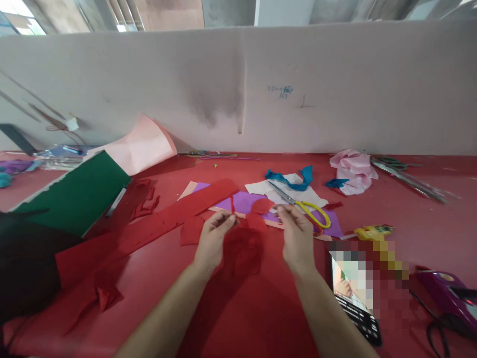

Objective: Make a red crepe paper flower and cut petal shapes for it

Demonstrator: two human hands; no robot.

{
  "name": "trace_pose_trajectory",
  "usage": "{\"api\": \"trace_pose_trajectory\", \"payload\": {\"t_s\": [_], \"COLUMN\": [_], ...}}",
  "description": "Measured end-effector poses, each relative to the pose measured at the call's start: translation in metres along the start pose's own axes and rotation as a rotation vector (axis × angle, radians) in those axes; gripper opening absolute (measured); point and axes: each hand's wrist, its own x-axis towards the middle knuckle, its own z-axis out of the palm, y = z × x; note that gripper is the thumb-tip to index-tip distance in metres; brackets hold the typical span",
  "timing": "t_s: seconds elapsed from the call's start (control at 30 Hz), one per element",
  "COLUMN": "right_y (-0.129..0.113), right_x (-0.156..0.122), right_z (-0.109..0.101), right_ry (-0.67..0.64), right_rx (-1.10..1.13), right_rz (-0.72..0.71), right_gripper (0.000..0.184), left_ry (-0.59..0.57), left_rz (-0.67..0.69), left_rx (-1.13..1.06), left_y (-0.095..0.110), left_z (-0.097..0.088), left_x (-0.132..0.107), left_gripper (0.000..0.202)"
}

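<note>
At the lower right of the frame, a phone point(356, 304) lies face up with its screen lit, angled toward the person so it can be read from the working position. A purple glue gun point(447, 294) rests on its side beside it, cord trailing off the bottom edge.

Both forearms enter from the bottom centre. The left hand point(213, 234) is clenched at the fingertips: thumb and forefinger pinch a thin red strip point(231, 204), which stands upright clear of the tabletop point(410, 199). The right hand point(297, 232) is likewise pinched shut, grasping the edge of a round red piece point(262, 205). The two pieces sit near each other at frame centre, lifted so neither drags on the red scraps point(241, 253) lying directly below.

Just beyond the right hand, the scissors point(302, 205) lie flat on purple paper point(242, 201), within easy reach. A yellow glue gun point(372, 231) lies to their right. A long red sheet point(149, 229) runs diagonally to the left, beside a green sheet point(74, 195).

Farther back lie blue scraps point(294, 180), crumpled pink paper point(352, 170) and a curled pink sheet point(143, 145) leaning on the partition point(335, 84).
</note>
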Motion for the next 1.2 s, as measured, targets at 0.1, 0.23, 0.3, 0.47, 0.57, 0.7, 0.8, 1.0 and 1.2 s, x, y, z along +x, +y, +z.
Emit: {"api": "trace_pose_trajectory", "payload": {"t_s": [0.1,0.23,0.3,0.47,0.57,0.7,0.8,1.0,1.2], "right_y": [0.007,0.017,0.021,0.031,0.033,0.032,0.030,0.028,0.031], "right_x": [0.016,0.021,0.018,0.012,0.012,0.014,0.013,0.012,0.012], "right_z": [-0.011,-0.015,-0.013,-0.005,-0.002,-0.002,-0.001,0.001,0.002], "right_ry": [0.024,-0.305,-0.348,-0.362,-0.359,-0.329,-0.263,-0.212,-0.270], "right_rx": [-0.090,-0.559,-0.756,-0.991,-1.019,-0.892,-0.816,-0.584,-0.540], "right_rz": [0.015,-0.007,-0.073,-0.189,-0.202,-0.164,-0.127,-0.075,-0.050], "right_gripper": [0.019,0.017,0.020,0.024,0.013,0.008,0.010,0.017,0.019], "left_ry": [0.069,0.182,0.247,0.332,0.319,0.203,0.146,0.164,0.121], "left_rz": [-0.008,-0.008,0.022,-0.001,-0.059,-0.124,-0.026,0.254,0.197], "left_rx": [-0.124,-0.095,-0.071,-0.080,-0.015,0.175,0.492,0.769,0.725], "left_y": [0.004,0.007,0.010,0.021,0.022,0.016,0.009,-0.009,-0.006], "left_z": [-0.007,-0.015,-0.019,-0.029,-0.031,-0.031,-0.031,-0.035,-0.035], "left_x": [0.008,0.016,0.021,0.029,0.030,0.028,0.027,0.028,0.030], "left_gripper": [0.021,0.019,0.014,0.012,0.019,0.028,0.021,0.026,0.021]}}
